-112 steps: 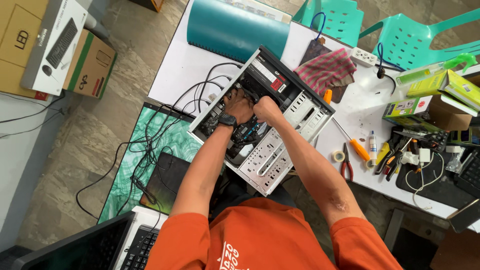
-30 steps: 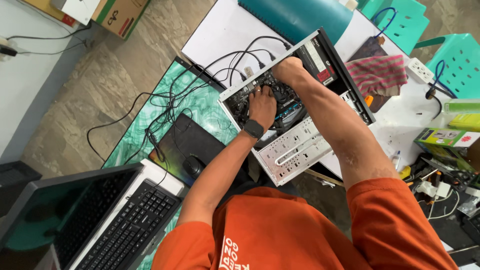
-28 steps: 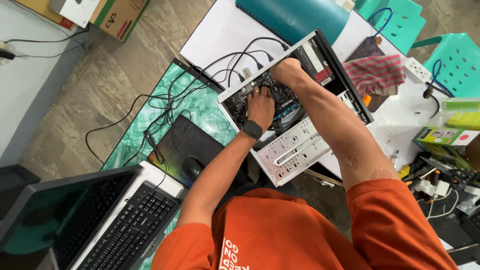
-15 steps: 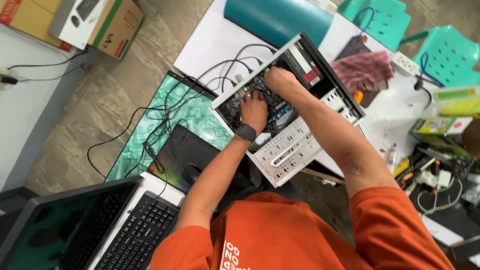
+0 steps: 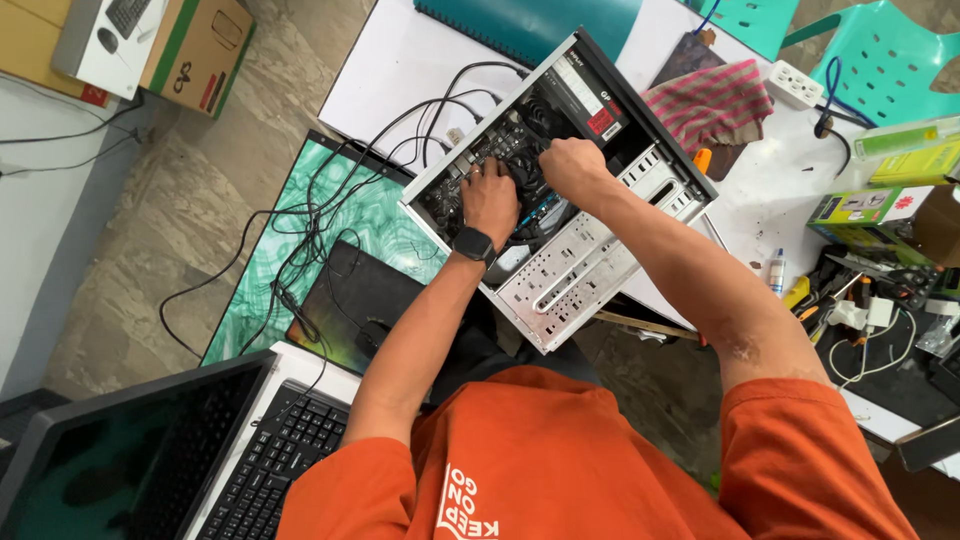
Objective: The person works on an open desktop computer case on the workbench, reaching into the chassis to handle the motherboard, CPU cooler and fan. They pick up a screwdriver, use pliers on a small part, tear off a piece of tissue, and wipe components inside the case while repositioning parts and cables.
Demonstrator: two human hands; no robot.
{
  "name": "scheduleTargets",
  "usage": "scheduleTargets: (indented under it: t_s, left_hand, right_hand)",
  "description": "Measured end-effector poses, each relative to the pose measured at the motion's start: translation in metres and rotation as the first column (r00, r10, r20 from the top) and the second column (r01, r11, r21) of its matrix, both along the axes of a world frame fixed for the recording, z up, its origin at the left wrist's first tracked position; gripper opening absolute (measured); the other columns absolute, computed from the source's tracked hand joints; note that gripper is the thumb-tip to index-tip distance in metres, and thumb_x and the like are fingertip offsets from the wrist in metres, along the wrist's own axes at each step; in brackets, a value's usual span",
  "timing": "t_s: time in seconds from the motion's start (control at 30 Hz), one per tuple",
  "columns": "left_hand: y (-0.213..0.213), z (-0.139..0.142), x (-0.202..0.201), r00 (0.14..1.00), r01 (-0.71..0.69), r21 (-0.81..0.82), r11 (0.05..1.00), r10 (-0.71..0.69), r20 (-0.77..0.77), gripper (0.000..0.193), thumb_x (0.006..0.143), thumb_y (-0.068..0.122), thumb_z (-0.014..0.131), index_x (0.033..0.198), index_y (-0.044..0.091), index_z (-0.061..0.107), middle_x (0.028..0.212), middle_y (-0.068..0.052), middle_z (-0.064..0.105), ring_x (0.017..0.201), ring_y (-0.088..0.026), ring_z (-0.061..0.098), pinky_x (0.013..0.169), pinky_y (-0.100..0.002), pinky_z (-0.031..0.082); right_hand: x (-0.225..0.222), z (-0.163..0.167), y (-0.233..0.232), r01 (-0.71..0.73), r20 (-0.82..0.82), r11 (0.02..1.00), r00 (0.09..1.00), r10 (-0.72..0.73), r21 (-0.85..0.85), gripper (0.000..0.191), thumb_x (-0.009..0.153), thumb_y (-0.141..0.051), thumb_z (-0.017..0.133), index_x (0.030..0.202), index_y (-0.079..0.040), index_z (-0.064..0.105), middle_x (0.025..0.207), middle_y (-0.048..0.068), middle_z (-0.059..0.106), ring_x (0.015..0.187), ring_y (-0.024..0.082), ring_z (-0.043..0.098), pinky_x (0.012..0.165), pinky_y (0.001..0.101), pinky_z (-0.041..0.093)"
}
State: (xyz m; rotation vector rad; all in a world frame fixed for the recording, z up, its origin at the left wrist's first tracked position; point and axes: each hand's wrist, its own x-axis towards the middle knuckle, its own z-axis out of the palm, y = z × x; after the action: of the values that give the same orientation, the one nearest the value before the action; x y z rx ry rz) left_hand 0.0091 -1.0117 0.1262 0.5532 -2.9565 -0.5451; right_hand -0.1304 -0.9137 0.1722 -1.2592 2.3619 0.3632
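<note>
Currently my left hand (image 5: 490,198) and right hand (image 5: 570,165) sit inside the open case (image 5: 560,290) on the bench (image 5: 400,70), fingers curled on the fan (image 5: 528,170) between them; grip unclear. Rigid frame, fragile blades: hold its edges.

Head camera looks steeply down — close above the open computer case (image 5: 560,190).

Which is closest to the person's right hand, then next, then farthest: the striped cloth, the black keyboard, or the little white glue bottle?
From the right hand:
1. Striped cloth, just beyond the computer case.
2. Glue bottle, on the white table at the right.
3. Black keyboard, far down on the left.
</note>
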Motion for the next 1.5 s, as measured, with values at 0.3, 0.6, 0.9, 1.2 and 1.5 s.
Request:
scheduleTargets:
  t_s: [0.3,0.6,0.9,1.2,1.5]
  left_hand:
    - [-0.003,0.002,0.001,1.000,-0.010,0.063,0.998,0.010,-0.003,0.051,0.072,0.016,0.082,0.115,-0.006,0.067,0.116,-0.017,0.060,0.113,-0.040,0.059,0.089,-0.053,0.049]
    - [-0.004,0.004,0.000,1.000,-0.016,0.053,0.998,0.016,0.003,0.047,0.073,0.014,0.081,0.113,-0.006,0.067,0.118,-0.017,0.059,0.112,-0.040,0.059,0.090,-0.054,0.049]
    - [-0.004,0.011,0.003,1.000,-0.001,0.094,0.996,0.001,-0.008,0.057,0.072,0.018,0.083,0.117,-0.010,0.063,0.122,-0.021,0.056,0.115,-0.043,0.056,0.089,-0.057,0.048]
    - [-0.008,0.029,-0.018,0.932,0.194,0.511,0.838,0.005,-0.363,0.037,0.081,0.021,0.081,0.113,0.005,0.070,0.109,-0.018,0.070,0.101,-0.041,0.065,0.088,-0.048,0.052]
    - [-0.011,0.021,-0.027,0.963,0.087,0.756,0.649,0.139,-0.230,0.020,0.094,0.020,0.067,0.101,0.003,0.073,0.084,-0.014,0.076,0.077,-0.027,0.075,0.071,-0.037,0.056]
  right_hand:
    - [0.013,-0.013,-0.001,0.072,-0.029,0.993,0.997,-0.070,0.089,0.023,0.088,-0.013,0.062,0.098,-0.015,0.082,0.105,0.009,0.077,0.101,0.031,0.074,0.077,0.0425,0.061]
    - [0.004,-0.012,0.009,-0.026,0.002,0.996,1.000,0.026,0.080,0.022,0.086,-0.007,0.061,0.095,-0.008,0.081,0.101,0.013,0.077,0.097,0.034,0.074,0.078,0.0441,0.061]
    - [-0.009,0.014,0.020,0.240,0.325,0.949,0.931,-0.165,-0.203,0.028,0.076,0.007,0.057,0.101,0.001,0.067,0.090,0.025,0.071,0.089,0.046,0.068,0.073,0.0497,0.055]
    - [-0.015,0.019,0.027,0.013,0.245,0.680,0.937,0.247,-0.733,0.013,0.076,0.002,0.064,0.085,-0.006,0.067,0.088,0.022,0.066,0.088,0.042,0.065,0.071,0.0439,0.054]
    - [-0.014,0.035,0.039,0.541,0.674,0.791,0.700,-0.235,-0.285,0.025,0.087,0.002,0.056,0.110,0.001,0.063,0.081,0.007,0.072,0.069,0.018,0.071,0.063,0.0338,0.055]
